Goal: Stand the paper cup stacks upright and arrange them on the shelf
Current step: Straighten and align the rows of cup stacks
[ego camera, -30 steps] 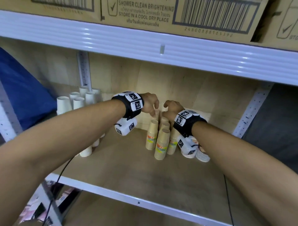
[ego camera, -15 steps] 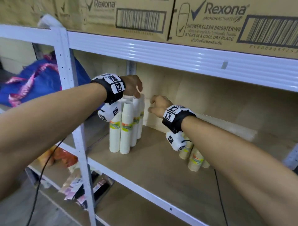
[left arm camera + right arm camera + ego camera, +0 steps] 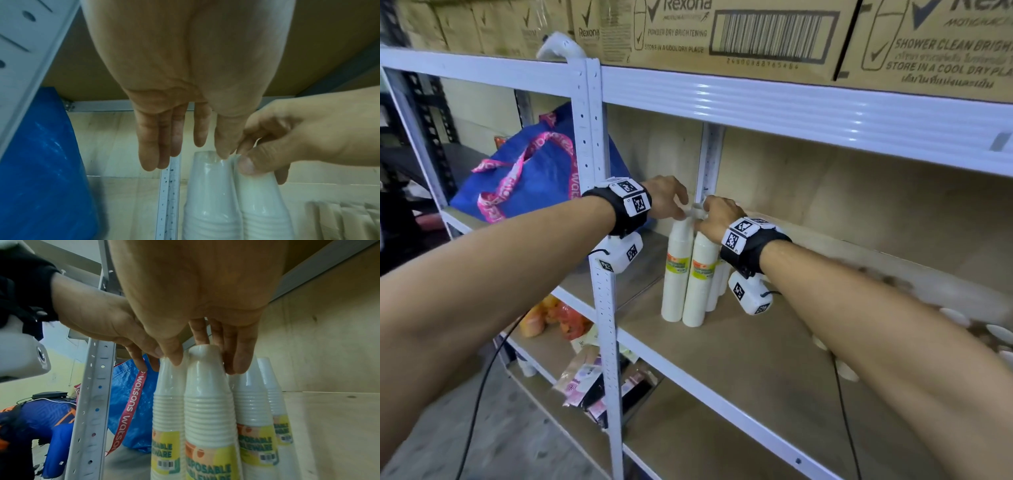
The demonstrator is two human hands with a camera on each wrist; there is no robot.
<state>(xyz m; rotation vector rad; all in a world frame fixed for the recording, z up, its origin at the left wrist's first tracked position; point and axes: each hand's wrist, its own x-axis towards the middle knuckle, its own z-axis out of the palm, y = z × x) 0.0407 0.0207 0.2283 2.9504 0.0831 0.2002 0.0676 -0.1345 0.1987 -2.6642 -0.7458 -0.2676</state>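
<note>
Several white paper cup stacks in clear wrap stand upright at the left end of the wooden shelf (image 3: 756,349), close to the post. My right hand (image 3: 703,214) pinches the top of the front right stack (image 3: 700,274) between thumb and fingers; the right wrist view shows this grip (image 3: 205,363) on the same stack (image 3: 209,402). My left hand (image 3: 683,209) hovers at the top of the front left stack (image 3: 676,270). Its fingers (image 3: 156,146) hang straight and the thumb touches the wrap on that stack (image 3: 209,194). Two more stacks (image 3: 252,402) stand behind.
A white perforated post (image 3: 602,291) rises just left of the stacks, with a blue bag (image 3: 534,178) beyond it. The upper shelf beam (image 3: 791,106) carries cardboard boxes (image 3: 722,31) close overhead. Blurred white cup rims (image 3: 996,332) show at the far right.
The view has swung left from the brown cup stacks to the white ones. Both hands moved left with it, and my right hand now grips a white stack's top beside my left.
</note>
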